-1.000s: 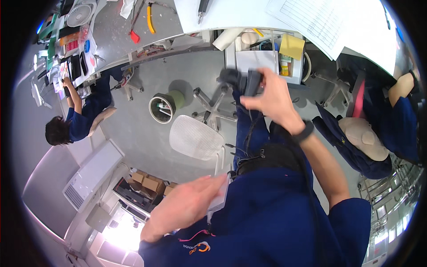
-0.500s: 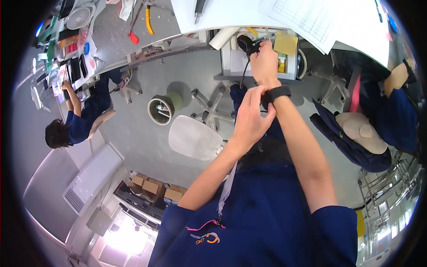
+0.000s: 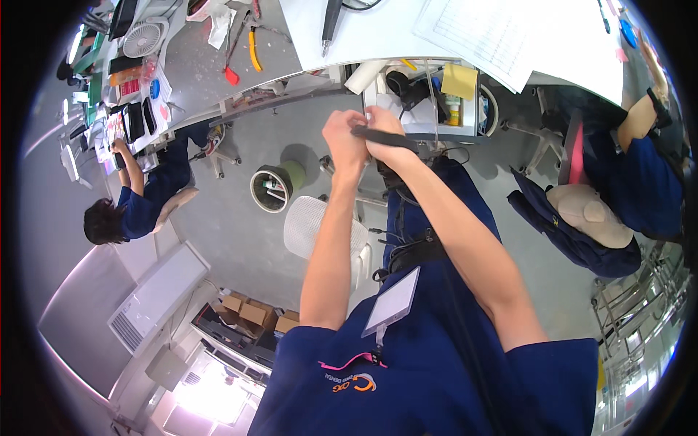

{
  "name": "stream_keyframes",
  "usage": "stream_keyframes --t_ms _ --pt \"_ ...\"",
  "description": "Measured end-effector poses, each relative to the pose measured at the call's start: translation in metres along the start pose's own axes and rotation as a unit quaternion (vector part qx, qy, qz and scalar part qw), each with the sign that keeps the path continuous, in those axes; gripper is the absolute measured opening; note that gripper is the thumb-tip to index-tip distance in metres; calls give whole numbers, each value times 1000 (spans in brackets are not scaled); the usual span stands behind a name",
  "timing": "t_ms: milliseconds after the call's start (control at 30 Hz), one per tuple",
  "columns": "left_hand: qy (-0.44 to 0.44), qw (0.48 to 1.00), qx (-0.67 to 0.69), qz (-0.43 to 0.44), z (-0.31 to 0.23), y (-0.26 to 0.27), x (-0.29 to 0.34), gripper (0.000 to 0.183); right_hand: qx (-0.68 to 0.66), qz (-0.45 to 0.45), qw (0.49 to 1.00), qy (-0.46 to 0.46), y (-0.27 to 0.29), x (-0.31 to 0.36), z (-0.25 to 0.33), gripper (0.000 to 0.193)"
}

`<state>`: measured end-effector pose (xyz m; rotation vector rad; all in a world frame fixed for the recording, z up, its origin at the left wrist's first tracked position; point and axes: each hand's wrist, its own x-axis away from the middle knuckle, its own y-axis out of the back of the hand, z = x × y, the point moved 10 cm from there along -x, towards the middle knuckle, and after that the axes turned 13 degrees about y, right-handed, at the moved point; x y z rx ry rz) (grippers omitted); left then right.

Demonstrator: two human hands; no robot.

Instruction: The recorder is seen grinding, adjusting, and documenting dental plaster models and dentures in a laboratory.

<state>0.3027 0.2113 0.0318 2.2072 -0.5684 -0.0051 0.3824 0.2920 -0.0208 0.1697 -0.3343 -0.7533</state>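
A black wristband (image 3: 385,138) stretches across the back of my right hand, with one end reaching my left hand. My left hand (image 3: 345,139) is closed, its bent fingers on that end of the band. Right beside it, my right hand (image 3: 387,120) has its fingers curled inward against the left; whatever they may hold is hidden. Just beyond both hands stands an open drawer (image 3: 436,129). In it lie a black item with a cable (image 3: 414,89), a small yellow-labelled bottle (image 3: 453,110) and a yellow paper square (image 3: 459,81).
A white worktop (image 3: 385,36) with a black pen-like tool (image 3: 330,27) and printed sheets (image 3: 480,43) lies above the drawer. Yellow-handled pliers (image 3: 254,49) rest on the grey bench. A mesh chair (image 3: 320,227) and waste bin (image 3: 269,190) stand left. Co-workers sit at both sides.
My right hand has left the drawer and drawn back to the left. The band has shifted from my right wrist onto the hand. My left hand has moved up and left with it.
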Motion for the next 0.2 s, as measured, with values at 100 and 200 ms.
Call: stream_keyframes --t_ms 100,200 --pt "8 998 -8 -57 38 -4 -7 17 69 181 969 151 1 40 56 46" --pt "329 940 67 59 90 -1 -44 24 -49 369 916 151 31 83 94 58"
